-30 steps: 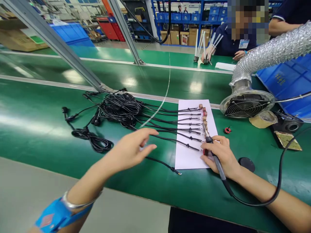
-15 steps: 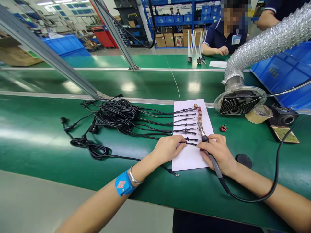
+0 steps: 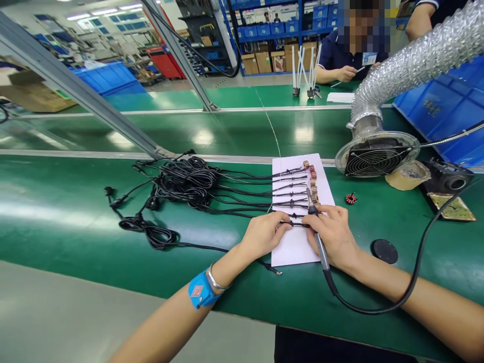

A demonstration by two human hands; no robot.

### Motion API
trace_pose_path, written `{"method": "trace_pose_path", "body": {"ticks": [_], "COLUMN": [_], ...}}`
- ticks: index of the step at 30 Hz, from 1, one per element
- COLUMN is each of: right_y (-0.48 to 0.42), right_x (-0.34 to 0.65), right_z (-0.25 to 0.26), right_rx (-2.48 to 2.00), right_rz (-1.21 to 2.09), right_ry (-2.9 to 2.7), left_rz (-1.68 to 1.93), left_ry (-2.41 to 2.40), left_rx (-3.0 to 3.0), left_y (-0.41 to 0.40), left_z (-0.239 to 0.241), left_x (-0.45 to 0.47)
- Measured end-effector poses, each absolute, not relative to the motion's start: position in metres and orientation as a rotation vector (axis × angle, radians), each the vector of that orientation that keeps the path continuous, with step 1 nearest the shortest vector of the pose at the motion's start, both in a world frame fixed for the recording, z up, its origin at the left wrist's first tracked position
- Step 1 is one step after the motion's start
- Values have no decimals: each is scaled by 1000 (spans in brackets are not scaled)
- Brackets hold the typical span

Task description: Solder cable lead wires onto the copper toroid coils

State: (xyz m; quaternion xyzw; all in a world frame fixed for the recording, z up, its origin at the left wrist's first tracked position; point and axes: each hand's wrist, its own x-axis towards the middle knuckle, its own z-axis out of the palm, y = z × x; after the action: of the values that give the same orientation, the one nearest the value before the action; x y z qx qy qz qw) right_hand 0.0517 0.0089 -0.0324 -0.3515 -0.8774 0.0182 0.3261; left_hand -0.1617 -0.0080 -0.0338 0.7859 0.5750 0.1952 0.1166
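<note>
My left hand point(image 3: 265, 229) pinches a thin black cable point(image 3: 298, 224) near the lower part of a white sheet point(image 3: 293, 252). My right hand point(image 3: 335, 234) is closed around a soldering iron point(image 3: 321, 247), its metal tip pointing away from me over the sheet. The right fingertips are by the end of that same cable; whether they touch it is hidden. Several other black cables point(image 3: 260, 192) lie side by side across the sheet. Along its right side runs a row of small copper-wound coils point(image 3: 313, 182). Coiled black cable bundles point(image 3: 185, 179) lie to the left.
A fan hood point(image 3: 378, 160) on a silver duct point(image 3: 412, 65) stands at the back right. Near it are a soldering iron stand point(image 3: 449, 176), a sponge tray point(image 3: 454, 205), a red-black ring coil point(image 3: 351, 198) and a black disc point(image 3: 384, 250). A co-worker point(image 3: 351, 60) sits opposite.
The soldering iron has swung more upright in my right hand, its handle end moving left. My left hand keeps its pinch on the cable. The co-worker now holds a thin white stick.
</note>
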Motion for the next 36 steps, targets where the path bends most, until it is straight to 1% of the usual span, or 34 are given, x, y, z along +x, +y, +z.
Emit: {"method": "trace_pose_path", "body": {"ticks": [13, 26, 36], "right_y": [12, 11, 17], "right_x": [48, 58, 50], "right_z": [-40, -32, -39], "right_rx": [-772, -807, -737], "right_rz": [106, 50, 67], "right_ry": [-2289, -2308, -2322], "left_rz": [531, 531, 528], "left_ry": [1639, 1669, 1662], "left_rx": [2340, 2339, 2336], "left_y": [-10, -11, -11], "left_z": [-33, -35, -35], "left_x": [-159, -161, -160]}}
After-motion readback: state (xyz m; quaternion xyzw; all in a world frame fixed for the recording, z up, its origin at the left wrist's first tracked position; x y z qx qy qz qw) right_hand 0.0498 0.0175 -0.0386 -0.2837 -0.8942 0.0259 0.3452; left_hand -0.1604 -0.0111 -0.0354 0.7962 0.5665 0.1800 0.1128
